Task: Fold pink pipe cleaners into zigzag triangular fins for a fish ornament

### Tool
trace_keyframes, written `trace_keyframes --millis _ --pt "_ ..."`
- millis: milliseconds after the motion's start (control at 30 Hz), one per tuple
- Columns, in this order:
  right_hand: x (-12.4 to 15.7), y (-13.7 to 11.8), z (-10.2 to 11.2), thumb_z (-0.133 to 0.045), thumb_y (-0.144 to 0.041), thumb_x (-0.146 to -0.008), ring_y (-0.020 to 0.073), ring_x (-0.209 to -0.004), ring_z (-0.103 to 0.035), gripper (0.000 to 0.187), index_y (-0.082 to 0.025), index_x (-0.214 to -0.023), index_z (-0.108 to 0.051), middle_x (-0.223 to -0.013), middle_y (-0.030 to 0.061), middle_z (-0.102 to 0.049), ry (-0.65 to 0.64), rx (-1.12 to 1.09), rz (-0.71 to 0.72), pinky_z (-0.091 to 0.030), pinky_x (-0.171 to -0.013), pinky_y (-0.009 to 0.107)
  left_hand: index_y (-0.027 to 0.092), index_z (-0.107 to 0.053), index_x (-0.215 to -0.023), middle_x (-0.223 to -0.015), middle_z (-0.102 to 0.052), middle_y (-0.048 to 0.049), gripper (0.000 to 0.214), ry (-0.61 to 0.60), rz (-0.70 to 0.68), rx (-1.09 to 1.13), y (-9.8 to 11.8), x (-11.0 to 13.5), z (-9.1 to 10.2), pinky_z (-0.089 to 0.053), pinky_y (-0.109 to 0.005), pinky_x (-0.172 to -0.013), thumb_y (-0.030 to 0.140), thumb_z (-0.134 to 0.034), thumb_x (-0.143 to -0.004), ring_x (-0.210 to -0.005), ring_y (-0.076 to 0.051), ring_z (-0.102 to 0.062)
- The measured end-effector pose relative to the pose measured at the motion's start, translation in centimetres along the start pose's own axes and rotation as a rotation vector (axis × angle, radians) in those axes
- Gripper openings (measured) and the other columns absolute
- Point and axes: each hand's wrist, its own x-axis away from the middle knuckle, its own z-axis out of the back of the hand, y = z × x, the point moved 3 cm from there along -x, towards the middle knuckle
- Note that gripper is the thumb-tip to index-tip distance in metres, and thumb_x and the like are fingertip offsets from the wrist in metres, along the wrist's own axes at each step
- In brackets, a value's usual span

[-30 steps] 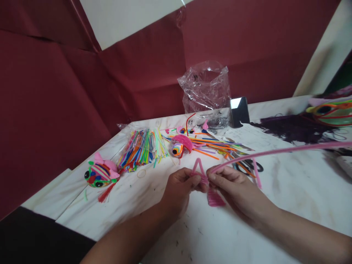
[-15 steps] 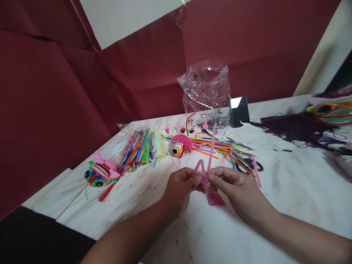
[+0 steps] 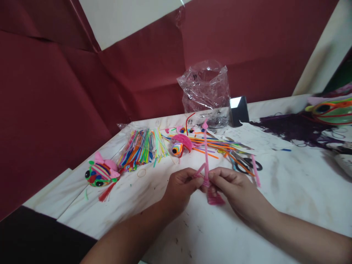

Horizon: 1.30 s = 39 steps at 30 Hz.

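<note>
Between my two hands is a pink pipe cleaner piece [image 3: 215, 198], with a flared, wound part hanging below the fingers. One long pink strand rises upright from it, and a shorter bent strand leans to the left. My left hand [image 3: 184, 186] is closed, thumb and fingers pinching the wound part from the left. From the other side my right hand [image 3: 230, 185] pinches the same piece beside the upright strand. The fingertips hide part of the winding. A loose pink pipe cleaner [image 3: 255, 171] lies to the right of my right hand.
Behind my hands lie a bundle of coloured pipe cleaners [image 3: 139, 150], a pink fish-like figure [image 3: 181, 143] and scissors [image 3: 243, 165]. A colourful stuffed figure [image 3: 100, 172] sits at left. Farther back stand a clear plastic bag [image 3: 205, 88] and a phone [image 3: 239, 111]. Purple yarn [image 3: 291, 126] spreads at right.
The upright pink strand has swung slightly left, and the bent strand beside it sits lower. Both hands keep their pinch in nearly the same place.
</note>
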Motion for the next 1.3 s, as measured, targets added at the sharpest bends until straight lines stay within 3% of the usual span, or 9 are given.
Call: trace_keyframes --millis 433,867,1000,1300 --pt "-0.2 0.1 -0.1 -0.069 -0.043 -0.066 0.0101 -0.053 -0.048 0.029 -0.016 -0.072 -0.059 -0.061 0.0009 -0.061 0.082 -0.124 -0.067 -0.037 -0.050 0.023 0.013 -0.060 -0.067 -0.057 -0.061 0.0005 0.007 0.063 0.000 -0.004 -0.3 -0.2 0.5 -0.040 -0.025 -0.061 0.017 -0.061 -0.073 -0.056 -0.010 -0.054" --pt "0.1 -0.1 -0.1 -0.064 -0.045 -0.071 0.0094 -0.053 -0.048 0.030 -0.015 -0.067 -0.061 -0.060 0.0007 -0.061 0.039 -0.075 -0.092 -0.036 -0.051 0.023 0.013 -0.062 -0.068 -0.063 -0.061 -0.0006 0.007 -0.022 -0.104 -0.035 0.4 0.2 0.0 -0.045 -0.027 -0.065 0.015 -0.061 -0.075 -0.062 -0.011 -0.057" --pt "0.4 -0.5 -0.1 -0.068 -0.042 -0.068 0.0110 -0.056 -0.051 0.027 -0.017 -0.074 -0.060 -0.061 -0.0001 -0.061 0.060 -0.125 -0.081 -0.037 -0.051 0.023 0.014 -0.064 -0.069 -0.065 -0.061 -0.0006 0.005 -0.030 -0.144 -0.044 0.6 0.3 -0.1 -0.045 -0.027 -0.066 0.015 -0.062 -0.074 -0.064 -0.011 -0.057" --pt "0.3 -1.1 -0.1 -0.069 -0.040 -0.069 0.0114 -0.057 -0.053 0.025 -0.019 -0.076 -0.057 -0.062 -0.0011 -0.061 0.011 -0.103 0.003 -0.038 -0.052 0.023 0.015 -0.062 -0.069 -0.063 -0.059 -0.0011 0.007 -0.060 -0.077 -0.103 0.8 0.4 0.2 -0.044 -0.027 -0.062 0.020 -0.064 -0.073 -0.060 -0.012 -0.055"
